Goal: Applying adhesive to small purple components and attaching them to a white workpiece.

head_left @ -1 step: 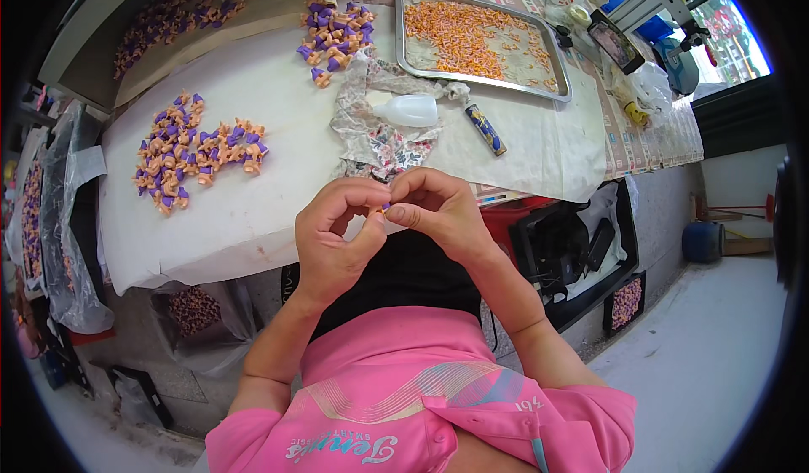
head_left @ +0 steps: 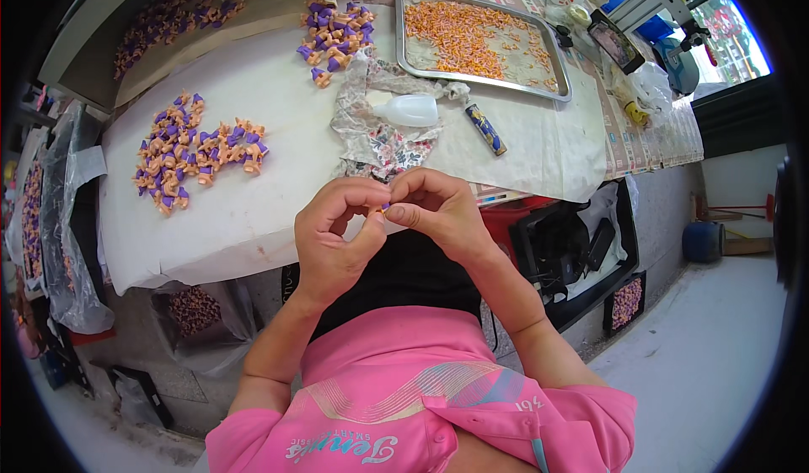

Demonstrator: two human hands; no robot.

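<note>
My left hand [head_left: 341, 235] and my right hand [head_left: 436, 213] meet at the table's front edge, in front of my waist. Between their fingertips is a small purple and peach-coloured figurine part [head_left: 383, 208], mostly covered by the fingers. Both hands are closed on it in a pinch. Farther left on the white-covered table lies a loose pile of similar purple and peach parts [head_left: 198, 149]. A second pile of them [head_left: 337, 35] sits farther back. At the back right, a metal tray [head_left: 472, 77] holds many tiny orange and yellow pieces [head_left: 459, 35].
Just beyond my hands are a crumpled floral cloth [head_left: 383, 149], a translucent white bottle [head_left: 410, 111] and a dark blue patterned tube [head_left: 486, 129]. A phone on a stand [head_left: 615, 42] is at the back right. Below the table's right side is an open black case [head_left: 560, 245].
</note>
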